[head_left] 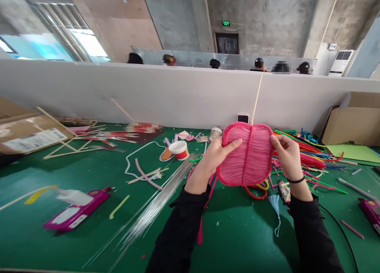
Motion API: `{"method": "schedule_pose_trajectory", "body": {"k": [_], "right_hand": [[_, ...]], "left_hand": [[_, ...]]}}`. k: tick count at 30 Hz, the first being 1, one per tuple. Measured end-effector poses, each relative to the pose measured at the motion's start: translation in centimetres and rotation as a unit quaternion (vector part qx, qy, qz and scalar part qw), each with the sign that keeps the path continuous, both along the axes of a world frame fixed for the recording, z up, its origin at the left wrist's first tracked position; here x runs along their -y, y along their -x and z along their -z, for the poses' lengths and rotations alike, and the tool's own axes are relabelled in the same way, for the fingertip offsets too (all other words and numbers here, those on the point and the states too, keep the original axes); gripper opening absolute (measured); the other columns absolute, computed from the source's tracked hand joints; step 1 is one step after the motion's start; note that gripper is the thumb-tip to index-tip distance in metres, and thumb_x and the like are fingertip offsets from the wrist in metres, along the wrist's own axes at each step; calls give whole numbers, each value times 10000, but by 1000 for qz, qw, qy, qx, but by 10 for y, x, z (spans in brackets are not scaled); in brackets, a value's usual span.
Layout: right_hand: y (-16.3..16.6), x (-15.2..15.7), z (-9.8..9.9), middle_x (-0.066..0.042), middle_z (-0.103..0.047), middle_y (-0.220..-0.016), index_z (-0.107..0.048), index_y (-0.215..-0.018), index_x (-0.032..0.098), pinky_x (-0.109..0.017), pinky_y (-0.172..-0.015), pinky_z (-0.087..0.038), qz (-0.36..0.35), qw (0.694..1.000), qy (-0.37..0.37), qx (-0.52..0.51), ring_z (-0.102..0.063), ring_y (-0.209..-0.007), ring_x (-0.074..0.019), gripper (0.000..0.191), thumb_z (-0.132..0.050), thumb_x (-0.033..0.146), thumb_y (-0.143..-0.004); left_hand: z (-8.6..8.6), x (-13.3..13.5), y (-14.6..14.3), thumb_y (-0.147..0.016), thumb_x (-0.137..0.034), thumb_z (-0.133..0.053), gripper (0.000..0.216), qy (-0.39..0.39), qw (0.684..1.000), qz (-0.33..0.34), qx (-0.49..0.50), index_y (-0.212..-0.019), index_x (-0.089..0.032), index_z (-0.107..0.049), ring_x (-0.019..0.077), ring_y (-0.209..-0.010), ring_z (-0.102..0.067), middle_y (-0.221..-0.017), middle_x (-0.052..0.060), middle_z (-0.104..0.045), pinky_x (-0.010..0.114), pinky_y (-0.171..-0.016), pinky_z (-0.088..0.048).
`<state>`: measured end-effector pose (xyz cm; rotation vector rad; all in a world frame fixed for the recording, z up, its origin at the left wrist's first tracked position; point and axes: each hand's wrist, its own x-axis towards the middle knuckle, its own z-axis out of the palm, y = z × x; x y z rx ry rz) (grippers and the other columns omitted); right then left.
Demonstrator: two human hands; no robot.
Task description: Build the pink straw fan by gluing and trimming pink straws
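Between my two hands I hold up a pink fan point(234, 156), a rounded square frame wound with fine pink strands and split by a darker pink rib. A thin pale stick point(257, 97) rises from its top edge. My left hand point(218, 158) grips the left side, thumb across the front face. At the right rim, my right hand point(287, 156) pinches the edge between thumb and fingers. The fingers behind the fan are hidden. Below it, red and yellow loops point(257, 193) show, and a light blue tassel point(275, 209) lies on the green table.
Clear thin rods point(160, 200) spread left of my arm, near a paper cup point(179, 150). A purple device point(77, 211) lies farther left. Colourful pipe cleaners point(311, 158) pile up at right before a cardboard box point(353, 120). A white partition point(178, 93) stands behind; several people's heads show beyond.
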<state>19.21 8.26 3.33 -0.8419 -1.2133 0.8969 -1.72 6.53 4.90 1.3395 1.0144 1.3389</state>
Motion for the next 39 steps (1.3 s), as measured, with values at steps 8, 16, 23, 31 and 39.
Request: {"method": "schedule_pose_trajectory", "body": {"k": [8, 16, 23, 31, 39], "right_hand": [[-2, -2, 4, -38, -707, -697, -737, -750, 176, -276, -581, -474, -55, 993, 61, 79, -599, -634, -154, 442, -790, 599, -636], [4, -2, 6, -29, -669, -665, -699, -711, 176, -262, -545, -424, -4, 995, -1, 98, -548, -601, -139, 466, -738, 639, -682], [0, -1, 4, -31, -699, -722, -728, -802, 176, -273, -599, -457, -97, 986, 46, 124, -583, -648, -154, 489, -712, 656, -710], [7, -1, 4, 6, -590, -574, -633, -625, 182, -242, -486, -335, -37, 993, 16, 114, -459, -530, -108, 504, -728, 675, -668], [5, 2, 3, -15, -686, -702, -729, -804, 193, -260, -546, -458, -70, 993, 46, 78, -569, -600, -135, 443, -741, 621, -693]], "left_hand": [[-3, -1, 5, -695, -452, -809, 402, -1, 996, -80, 37, -929, -144, -702, 235, -819, -686, -940, 89, -736, 366, -751, -541], [-4, 1, 0, -701, -418, -811, 356, -4, 995, -82, 64, -917, -151, -720, 226, -812, -691, -891, 63, -747, 347, -753, -541], [-2, -5, 7, -658, -407, -843, 323, -2, 987, -119, 110, -839, -160, -744, 217, -739, -688, -828, 54, -757, 328, -683, -533], [1, -9, 3, -684, -395, -825, 325, -3, 985, -95, 144, -889, -156, -744, 254, -792, -713, -852, 75, -765, 392, -774, -549], [3, -15, 8, -676, -387, -834, 322, 0, 975, -115, 188, -887, -160, -742, 227, -743, -702, -830, 53, -758, 380, -745, -556]]}}
